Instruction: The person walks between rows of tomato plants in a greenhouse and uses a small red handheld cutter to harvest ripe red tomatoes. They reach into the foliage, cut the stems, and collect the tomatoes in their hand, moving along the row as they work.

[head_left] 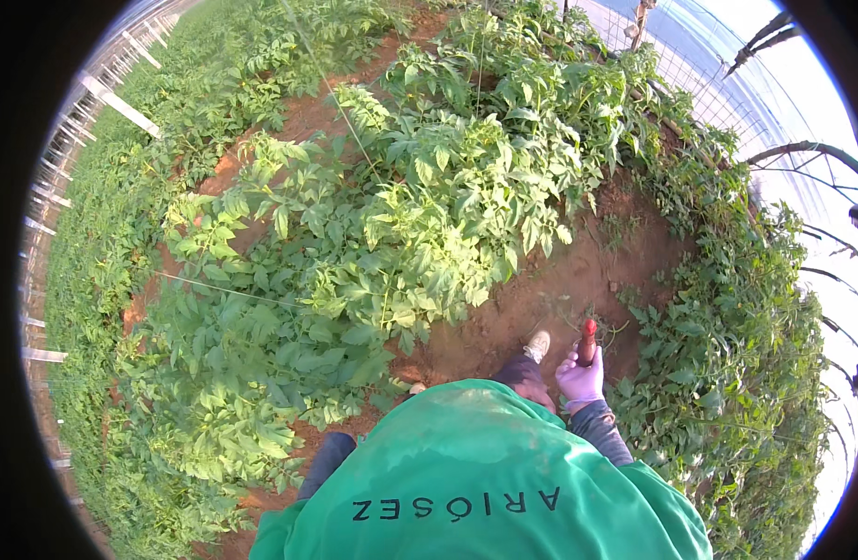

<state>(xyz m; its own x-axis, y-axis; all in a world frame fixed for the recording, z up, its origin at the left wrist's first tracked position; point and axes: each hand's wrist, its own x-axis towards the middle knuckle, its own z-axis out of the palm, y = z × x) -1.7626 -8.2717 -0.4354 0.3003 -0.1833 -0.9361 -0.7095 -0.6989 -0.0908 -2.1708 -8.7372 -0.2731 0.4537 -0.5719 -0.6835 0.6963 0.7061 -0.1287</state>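
My right hand, in a pale lilac glove, is closed around a short tool with a red and dark handle. Its red end points up and away from me, and I cannot make out what kind of tool it is. A thin green stem with small leaves shows just beyond the tool; whether it touches is unclear. On the left only my dark sleeve shows beside the green garment, with the left hand out of sight. Leafy tomato-like plants stand close to the right of my right hand.
Dense green plant rows fill the left and middle. A strip of reddish soil path runs ahead, with my shoe on it. Thin strings cross the foliage. Wire mesh and curved dark supports line the right; white posts stand far left.
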